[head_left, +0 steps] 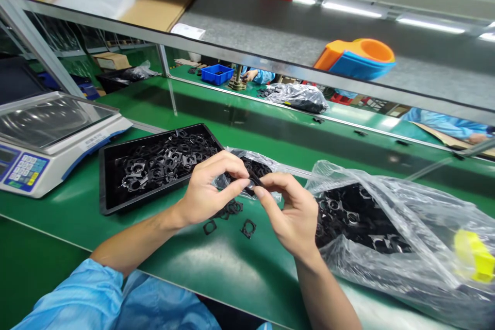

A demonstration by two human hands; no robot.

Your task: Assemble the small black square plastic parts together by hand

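Between the fingertips of my left hand (211, 183) and my right hand (292, 209) is a small black plastic ring part (253, 181), raised above the bench. Both hands pinch it, one from each side, and the fingers hide some of its outline. Below them on the green bench lie loose square black ring parts (248, 228), several in a small heap and a few apart. Behind my hands sits a clear plastic bag (266, 161) with more black parts. To the left, a black tray (112, 206) holds a pile of the same kind of parts.
A white weighing scale (77, 152) stands at far left. At right lies a big clear bag (386, 196) of black parts beside a yellow piece (475, 255). Overhead, a grey shelf (263, 20) carries orange and blue rolls (358, 58). Co-workers' blue sleeves (444, 121) show across the bench.
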